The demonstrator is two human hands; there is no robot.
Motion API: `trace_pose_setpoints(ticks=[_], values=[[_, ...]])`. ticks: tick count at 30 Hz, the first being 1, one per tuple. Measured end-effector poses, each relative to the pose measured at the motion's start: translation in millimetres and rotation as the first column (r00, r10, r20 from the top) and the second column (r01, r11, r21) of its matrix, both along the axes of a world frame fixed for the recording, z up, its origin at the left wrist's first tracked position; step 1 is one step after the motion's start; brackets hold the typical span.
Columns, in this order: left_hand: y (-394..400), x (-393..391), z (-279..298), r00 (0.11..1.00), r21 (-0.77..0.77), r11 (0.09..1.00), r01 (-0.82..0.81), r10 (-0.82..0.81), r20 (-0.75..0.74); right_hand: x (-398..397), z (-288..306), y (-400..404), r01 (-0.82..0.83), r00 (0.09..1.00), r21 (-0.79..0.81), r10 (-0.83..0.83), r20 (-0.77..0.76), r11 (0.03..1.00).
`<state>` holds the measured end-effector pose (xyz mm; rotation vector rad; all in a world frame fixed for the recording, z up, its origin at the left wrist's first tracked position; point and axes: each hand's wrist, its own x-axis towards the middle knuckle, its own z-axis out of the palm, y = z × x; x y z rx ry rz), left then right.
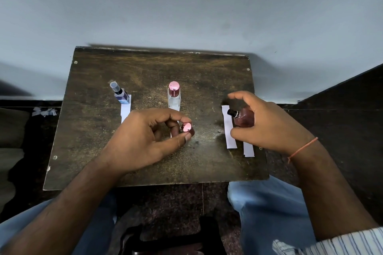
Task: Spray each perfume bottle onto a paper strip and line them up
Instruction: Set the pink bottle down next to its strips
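Light is dim and cool, soft and even, with a pale sheen on the table (157,72) near its middle. Faint shadows lie beside the right hand (267,122). Wide-angle distortion bends the edges from 3 to 9 o'clock; corners darken, and fine detail stays soft.

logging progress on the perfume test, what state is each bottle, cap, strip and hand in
blue bottle: upright, clear cap on
clear bottle: upright, pink cap on
reddish bottle: uncapped, held tilted by right hand
pink cap: off, pinched in left hand
paper strip: flat, under the nozzle
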<state>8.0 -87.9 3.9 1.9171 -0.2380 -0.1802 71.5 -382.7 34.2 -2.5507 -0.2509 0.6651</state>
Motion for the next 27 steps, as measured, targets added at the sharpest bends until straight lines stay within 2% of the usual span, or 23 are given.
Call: trace_pose_setpoints(ticks=[6, 10, 16, 23, 27], values=[[-10.2, -2.1, 0.5, 0.994, -0.167, 0.98, -0.104, 0.099, -0.04, -7.6, 5.4, 17.5, -0.103, 0.989, 0.259, 0.071, 0.131, 0.96], [-12.2, -2.5, 0.6, 0.99, -0.204, 0.969, -0.139, 0.13, -0.055, -13.0, 5.4, 26.2, -0.182, 0.978, 0.373, 0.127, 0.167, 0.91], [-11.4, -1.7, 2.5, 0.991, -0.205, 0.97, -0.131, 0.127, -0.035, -13.2, 5.4, 26.7, -0.177, 0.977, 0.424, 0.108, 0.182, 0.888], [-8.6, 1.9, 0.2, 0.994, -0.089, 0.995, -0.039, 0.048, 0.102, -12.8, 5.5, 30.0, -0.22, 0.964, 0.408, 0.133, 0.231, 0.886], [-6.8, 1.5, -1.0, 0.991, -0.061, 0.998, -0.023, 0.031, 0.129, -13.0, 3.7, 30.9, -0.231, 0.958, 0.421, 0.128, 0.257, 0.877]])
